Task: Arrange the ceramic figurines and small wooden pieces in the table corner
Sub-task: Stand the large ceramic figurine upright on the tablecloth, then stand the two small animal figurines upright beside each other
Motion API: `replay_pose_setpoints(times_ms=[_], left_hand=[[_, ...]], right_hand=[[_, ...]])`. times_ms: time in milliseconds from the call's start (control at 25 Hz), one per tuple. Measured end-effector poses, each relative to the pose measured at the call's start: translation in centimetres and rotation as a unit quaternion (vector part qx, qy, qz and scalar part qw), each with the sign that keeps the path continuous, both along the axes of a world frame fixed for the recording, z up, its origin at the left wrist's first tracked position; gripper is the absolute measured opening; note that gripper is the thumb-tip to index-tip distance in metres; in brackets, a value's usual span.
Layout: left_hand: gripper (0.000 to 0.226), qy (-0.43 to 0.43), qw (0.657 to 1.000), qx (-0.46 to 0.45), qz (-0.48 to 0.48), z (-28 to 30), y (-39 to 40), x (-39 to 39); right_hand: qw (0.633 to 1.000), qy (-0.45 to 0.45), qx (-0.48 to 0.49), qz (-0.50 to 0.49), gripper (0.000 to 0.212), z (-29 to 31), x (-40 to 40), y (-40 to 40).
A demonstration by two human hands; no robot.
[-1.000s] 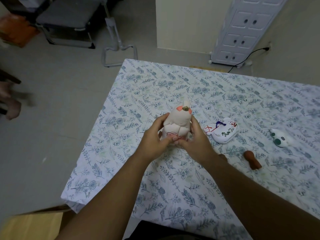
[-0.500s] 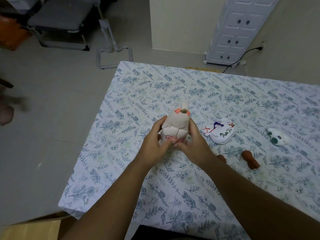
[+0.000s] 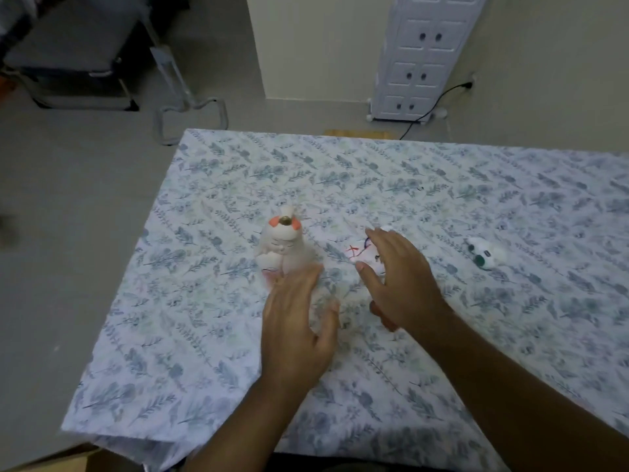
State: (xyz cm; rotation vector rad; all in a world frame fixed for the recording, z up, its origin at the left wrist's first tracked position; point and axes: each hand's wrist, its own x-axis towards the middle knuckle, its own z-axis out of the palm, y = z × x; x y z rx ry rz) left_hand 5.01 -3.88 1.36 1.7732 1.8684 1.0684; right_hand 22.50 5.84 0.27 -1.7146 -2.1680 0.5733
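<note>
A tall pale ceramic figurine (image 3: 284, 245) with orange patches on its head stands upright on the floral tablecloth (image 3: 374, 185). My left hand (image 3: 296, 321) lies open just in front of it, fingertips near its base. My right hand (image 3: 398, 277) is open and hovers over a flat white painted figurine (image 3: 354, 255), mostly hiding it. A brown wooden piece (image 3: 383, 316) peeks out under my right wrist. A small white figurine with dark green spots (image 3: 485, 255) lies further right.
The table's left edge and near-left corner (image 3: 102, 427) border grey floor. A chair frame (image 3: 78, 63) stands far left, and a white cabinet (image 3: 425, 59) with a black cable stands behind the table.
Both hands have let go of the tall figurine, which now stands alone on the cloth. My right hand has moved right over the flat painted figurine; my left hand drew back.
</note>
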Motion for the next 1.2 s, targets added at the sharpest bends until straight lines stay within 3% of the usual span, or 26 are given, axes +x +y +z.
replay_pose_setpoints(times_ms=[240,400,600,720,840,1000,1200], left_hand=[[0.057,0.083,0.986,-0.118,-0.083,-1.8,6.2,10.0],[0.056,0.134,0.975,-0.169,-0.061,-4.9,11.2,11.9],[0.071,0.192,0.932,-0.305,-0.031,-7.4,14.4,11.8],[0.081,0.174,0.937,-0.301,-0.037,-7.7,14.9,12.5],[0.094,0.151,0.953,-0.264,0.003,-6.9,15.1,12.6],[0.109,0.077,0.954,-0.288,-0.016,-6.1,15.5,12.5],[0.099,0.014,0.967,-0.247,-0.062,-5.6,14.5,12.7]], right_hand=[[0.992,-0.116,0.005,-0.053,0.06,-1.4,10.5,1.5],[0.984,-0.149,-0.02,-0.098,0.058,-3.1,16.5,3.5],[0.977,-0.152,-0.083,-0.123,0.057,-6.3,20.7,6.3],[0.977,-0.116,-0.114,-0.137,0.061,-8.0,21.5,7.0],[0.984,-0.061,-0.087,-0.143,0.066,-8.3,21.3,6.8],[0.988,0.036,-0.087,-0.124,0.067,-7.9,19.3,6.3],[0.992,0.058,-0.082,-0.075,0.065,-8.1,16.7,6.1]])
